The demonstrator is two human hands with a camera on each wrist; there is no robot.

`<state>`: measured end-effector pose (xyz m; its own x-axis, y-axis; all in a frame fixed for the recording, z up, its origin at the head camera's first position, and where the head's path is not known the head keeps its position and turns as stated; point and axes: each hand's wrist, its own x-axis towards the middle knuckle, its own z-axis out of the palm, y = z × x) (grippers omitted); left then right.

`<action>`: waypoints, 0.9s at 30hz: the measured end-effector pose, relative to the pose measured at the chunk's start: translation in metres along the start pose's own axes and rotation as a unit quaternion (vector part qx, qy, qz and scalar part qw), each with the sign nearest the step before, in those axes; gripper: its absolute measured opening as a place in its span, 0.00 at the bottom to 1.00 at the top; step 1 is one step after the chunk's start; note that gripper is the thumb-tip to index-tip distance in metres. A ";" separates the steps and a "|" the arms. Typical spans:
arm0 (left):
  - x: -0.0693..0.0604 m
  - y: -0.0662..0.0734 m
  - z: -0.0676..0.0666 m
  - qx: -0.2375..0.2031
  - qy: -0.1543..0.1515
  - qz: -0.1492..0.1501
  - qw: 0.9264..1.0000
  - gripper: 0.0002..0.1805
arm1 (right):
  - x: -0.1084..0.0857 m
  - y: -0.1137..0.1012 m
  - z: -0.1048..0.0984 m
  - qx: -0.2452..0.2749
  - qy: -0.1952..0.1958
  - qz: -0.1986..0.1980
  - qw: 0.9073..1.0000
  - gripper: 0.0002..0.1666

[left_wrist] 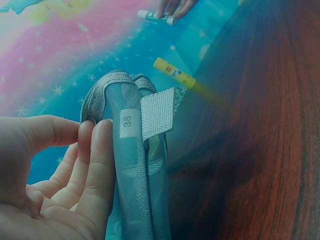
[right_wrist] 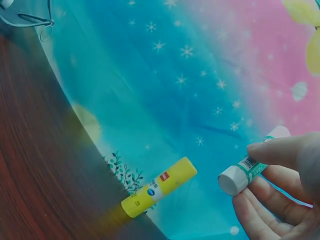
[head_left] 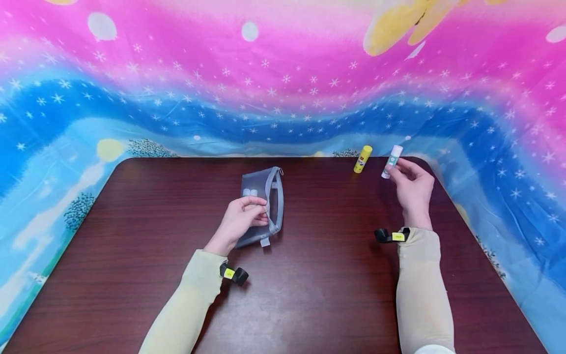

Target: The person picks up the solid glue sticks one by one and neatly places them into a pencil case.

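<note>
Near the table's back right corner, my right hand [head_left: 414, 189] pinches a white and green glue stick [right_wrist: 255, 162] between thumb and fingers. To its left a yellow glue stick [head_left: 363, 159] stands upright on the table. At the middle of the table my left hand [head_left: 240, 219] pinches the zippered edge of a grey mesh pouch [left_wrist: 131, 165]. The pouch's mouth gapes toward the right in the head view. Through the mesh, white cylindrical ends [head_left: 250, 192] show inside; the rest of them is hidden.
The dark wooden table [head_left: 318, 275] has a rounded back edge. Behind and beside it hangs a pink and blue patterned cloth [head_left: 283, 73]. Black straps with yellow labels sit on both wrists.
</note>
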<state>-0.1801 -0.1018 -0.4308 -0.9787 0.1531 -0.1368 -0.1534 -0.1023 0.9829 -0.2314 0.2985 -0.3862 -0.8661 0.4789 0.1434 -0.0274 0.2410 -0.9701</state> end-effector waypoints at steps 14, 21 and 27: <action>0.000 0.000 0.000 0.000 0.003 0.000 1.000 0.12 | -0.009 -0.014 0.004 0.056 0.004 -0.045 0.997 0.20; 0.000 0.000 0.000 -0.003 0.001 -0.001 1.000 0.12 | -0.012 -0.019 0.004 0.058 -0.003 -0.053 0.997 0.21; 0.000 0.001 0.001 0.000 0.001 0.000 1.000 0.11 | -0.017 -0.024 0.006 0.063 -0.007 -0.064 0.996 0.21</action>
<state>-0.1796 -0.1014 -0.4301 -0.9788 0.1516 -0.1376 -0.1541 -0.1030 0.9827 -0.2193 0.2797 -0.3667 -0.8585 0.4384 0.2659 -0.2002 0.1908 -0.9610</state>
